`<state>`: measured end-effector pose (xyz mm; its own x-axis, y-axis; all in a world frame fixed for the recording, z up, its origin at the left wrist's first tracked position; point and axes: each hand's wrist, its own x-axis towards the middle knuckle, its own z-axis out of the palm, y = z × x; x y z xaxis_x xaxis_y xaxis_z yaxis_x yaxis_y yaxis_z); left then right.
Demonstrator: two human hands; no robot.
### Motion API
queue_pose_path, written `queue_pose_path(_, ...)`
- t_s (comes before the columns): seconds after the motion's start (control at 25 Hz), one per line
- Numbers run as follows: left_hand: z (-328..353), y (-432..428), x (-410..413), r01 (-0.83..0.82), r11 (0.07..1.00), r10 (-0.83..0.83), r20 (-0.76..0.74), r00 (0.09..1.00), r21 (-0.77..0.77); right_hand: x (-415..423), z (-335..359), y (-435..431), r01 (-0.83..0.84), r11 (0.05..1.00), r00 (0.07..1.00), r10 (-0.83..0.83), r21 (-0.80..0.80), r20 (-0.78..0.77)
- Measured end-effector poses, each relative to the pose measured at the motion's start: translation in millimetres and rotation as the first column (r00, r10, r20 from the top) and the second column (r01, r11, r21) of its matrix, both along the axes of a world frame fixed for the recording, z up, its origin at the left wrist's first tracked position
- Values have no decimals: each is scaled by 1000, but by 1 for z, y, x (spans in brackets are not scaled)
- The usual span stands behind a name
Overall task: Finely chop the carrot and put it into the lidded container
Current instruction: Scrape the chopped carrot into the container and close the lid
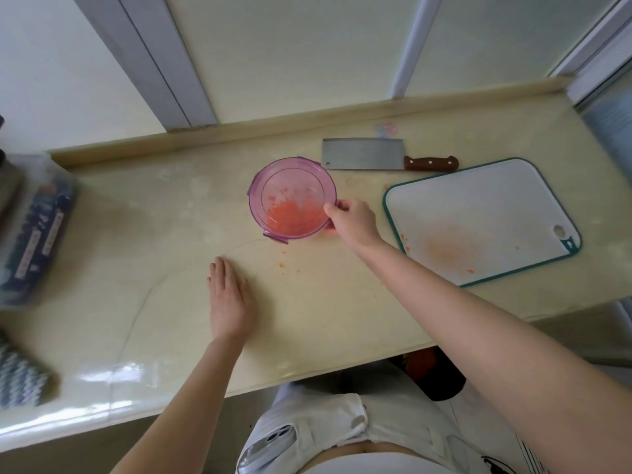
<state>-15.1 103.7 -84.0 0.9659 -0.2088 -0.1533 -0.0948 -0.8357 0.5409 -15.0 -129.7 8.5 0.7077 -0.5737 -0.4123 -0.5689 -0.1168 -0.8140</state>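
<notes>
Left hand [229, 299] is the nearest thing, low and a bit left of centre. It lies flat, palm down, on the counter [325, 323] with its fingers straight and together, holding nothing. My guess is it's just bracing while the other side does the work.

A few stray carrot bits [281, 265] sit on the counter just beyond it, probably spill from the transfer.

Right hand [350, 220] comes in on a long diagonal from the lower right with the arm stretched out. Its thumb is hooked over the rim and its fingers curl down the side of the purple container [273, 186] at mid-frame. Chopped carrot [294, 218] is piled inside, toward the near side. Can't say for sure whether the lid is on.

Cutting board [478, 206] on the right shows an orange stain and a few crumbs, so chopping looks done to me. Cleaver [362, 154] lies flat just behind the container, handle toward the right, parked out of the way I'd say.
</notes>
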Motion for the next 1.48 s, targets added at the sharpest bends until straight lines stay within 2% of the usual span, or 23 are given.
queue_pose_path(0.24,-1,-26,-3,124,989,-122,25,992,-79,44,-24,9,34,999,998,-32,24,-61)
queue_pose_path(0.36,2,-50,1,173,975,-169,42,985,-137,41,-22,5,-99,995,990,98,-4,-106)
queue_pose_path(0.44,5,-75,-2,287,936,-285,40,958,-202,23,-20,-5,-232,969,968,221,-81,-120)
queue_pose_path(0.56,6,-113,-24,435,860,-442,35,896,-265,-30,-27,-36,-288,893,958,268,-347,-105)
queue_pose_path(0.64,6,-126,-43,552,779,-565,48,824,-297,-67,-40,-69,-289,836,957,244,-466,-154)
queue_pose_path(0.76,8,-136,-58,663,662,-698,35,715,-349,-111,-57,-116,-265,814,947,118,-517,-299)
queue_pose_path(0.8,10,-139,-58,680,647,-713,45,700,-345,-118,-59,-121,-264,812,944,106,-521,-313)
queue_pose_path(0.88,12,-147,-53,709,644,-721,83,688,-289,-122,-68,-119,-323,804,934,187,-499,-304)
queue_pose_path(1.04,16,-168,-36,732,668,-725,104,680,-130,-119,-76,-98,-568,645,823,468,-512,-324)
queue_pose_path(1.24,19,-201,-17,720,692,-721,12,693,-54,-174,-70,-82,-605,530,781,540,-594,-313)
queue_pose_path(1.32,17,-209,-18,725,688,-725,12,688,-32,-187,-66,-97,-527,566,825,519,-634,-224)
queue_pose_path(1.36,16,-210,-19,728,685,-728,14,686,-13,-191,-65,-108,-476,615,868,443,-628,-223)
queue_pose_path(1.44,15,-210,-21,723,691,-723,23,690,14,-199,-66,-129,-346,757,926,180,-554,-333)
queue_pose_path(1.48,15,-210,-22,715,699,-715,26,699,13,-199,-68,-129,-265,801,920,44,-537,-389)
